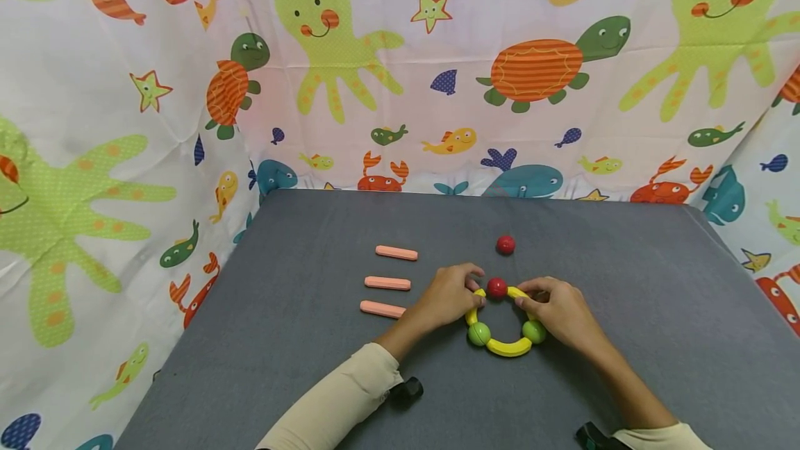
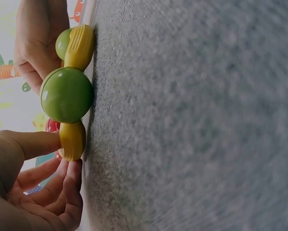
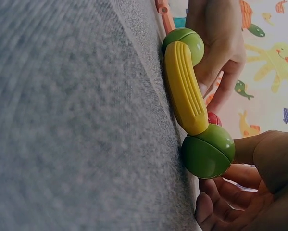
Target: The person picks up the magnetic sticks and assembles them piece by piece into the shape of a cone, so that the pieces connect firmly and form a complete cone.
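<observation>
Three curved yellow rods [image 1: 509, 348], two green balls [image 1: 479, 334] and a red ball [image 1: 496, 288] form a near-round ring on the grey table. My left hand [image 1: 451, 293] pinches the left yellow rod [image 2: 72, 140] between thumb and fingers, just beyond a green ball. On the other side, my right hand [image 1: 560, 307] pinches the right yellow rod [image 1: 516, 293] near the red ball. In the right wrist view, a green ball [image 3: 208, 151] partly hides where those fingers grip. The red ball lies between the upper ends of both side rods, at the ring's far side.
Another red ball [image 1: 505, 245] sits beyond the ring. Three straight salmon-pink rods [image 1: 387, 283] lie to the left, the nearest partly covered by my left forearm. A curtain [image 1: 387, 40] printed with sea animals hangs behind the grey table [image 1: 300, 367].
</observation>
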Action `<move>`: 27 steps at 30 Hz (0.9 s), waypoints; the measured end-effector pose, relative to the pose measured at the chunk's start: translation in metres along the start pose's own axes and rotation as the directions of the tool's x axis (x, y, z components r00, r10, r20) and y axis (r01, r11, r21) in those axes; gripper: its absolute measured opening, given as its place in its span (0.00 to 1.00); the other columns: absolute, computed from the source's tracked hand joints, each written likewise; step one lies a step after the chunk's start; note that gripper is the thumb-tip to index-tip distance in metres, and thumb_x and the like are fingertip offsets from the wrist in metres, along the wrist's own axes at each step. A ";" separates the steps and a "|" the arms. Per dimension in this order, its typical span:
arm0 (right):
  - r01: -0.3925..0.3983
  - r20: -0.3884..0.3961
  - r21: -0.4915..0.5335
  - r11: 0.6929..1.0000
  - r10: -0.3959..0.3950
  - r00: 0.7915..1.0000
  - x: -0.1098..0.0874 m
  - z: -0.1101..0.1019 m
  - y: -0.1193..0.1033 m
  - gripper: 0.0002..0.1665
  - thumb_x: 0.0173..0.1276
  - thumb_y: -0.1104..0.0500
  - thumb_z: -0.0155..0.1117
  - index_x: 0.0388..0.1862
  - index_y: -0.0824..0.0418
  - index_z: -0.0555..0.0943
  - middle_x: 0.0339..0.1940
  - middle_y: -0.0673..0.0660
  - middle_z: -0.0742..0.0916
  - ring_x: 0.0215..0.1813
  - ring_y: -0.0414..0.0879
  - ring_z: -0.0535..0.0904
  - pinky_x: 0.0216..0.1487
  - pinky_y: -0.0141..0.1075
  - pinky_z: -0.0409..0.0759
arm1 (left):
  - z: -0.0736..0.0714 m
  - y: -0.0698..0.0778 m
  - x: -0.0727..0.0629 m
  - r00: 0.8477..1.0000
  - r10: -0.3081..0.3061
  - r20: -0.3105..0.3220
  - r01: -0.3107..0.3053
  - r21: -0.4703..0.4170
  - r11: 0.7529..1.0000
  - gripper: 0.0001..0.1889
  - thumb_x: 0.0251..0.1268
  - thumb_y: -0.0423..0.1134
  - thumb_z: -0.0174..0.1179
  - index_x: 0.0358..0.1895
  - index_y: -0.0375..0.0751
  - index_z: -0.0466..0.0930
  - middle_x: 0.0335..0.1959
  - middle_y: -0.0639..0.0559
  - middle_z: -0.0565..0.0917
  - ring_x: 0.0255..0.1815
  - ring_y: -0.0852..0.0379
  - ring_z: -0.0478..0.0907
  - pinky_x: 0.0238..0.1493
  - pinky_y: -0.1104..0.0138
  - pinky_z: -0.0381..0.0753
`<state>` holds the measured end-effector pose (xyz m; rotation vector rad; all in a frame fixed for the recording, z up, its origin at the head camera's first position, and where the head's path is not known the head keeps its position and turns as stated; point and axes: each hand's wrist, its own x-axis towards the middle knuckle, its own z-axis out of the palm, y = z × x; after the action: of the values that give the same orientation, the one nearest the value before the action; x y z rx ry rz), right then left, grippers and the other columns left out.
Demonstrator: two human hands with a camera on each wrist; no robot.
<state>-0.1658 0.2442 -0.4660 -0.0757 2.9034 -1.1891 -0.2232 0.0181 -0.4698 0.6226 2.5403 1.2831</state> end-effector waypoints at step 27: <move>0.069 0.038 0.002 0.998 -0.069 0.997 0.004 -0.007 0.004 0.18 0.73 0.53 0.74 0.56 0.62 0.88 0.47 0.56 0.91 0.45 0.45 0.84 0.41 0.35 0.81 | -0.006 -0.007 -0.018 0.997 0.075 -0.016 -0.076 -0.054 0.996 0.17 0.71 0.36 0.70 0.60 0.37 0.86 0.50 0.46 0.90 0.44 0.66 0.83 0.47 0.73 0.82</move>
<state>-0.1706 0.2518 -0.4640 -0.1978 2.8897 -1.1852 -0.2111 0.0020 -0.4715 0.7066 2.5056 1.3815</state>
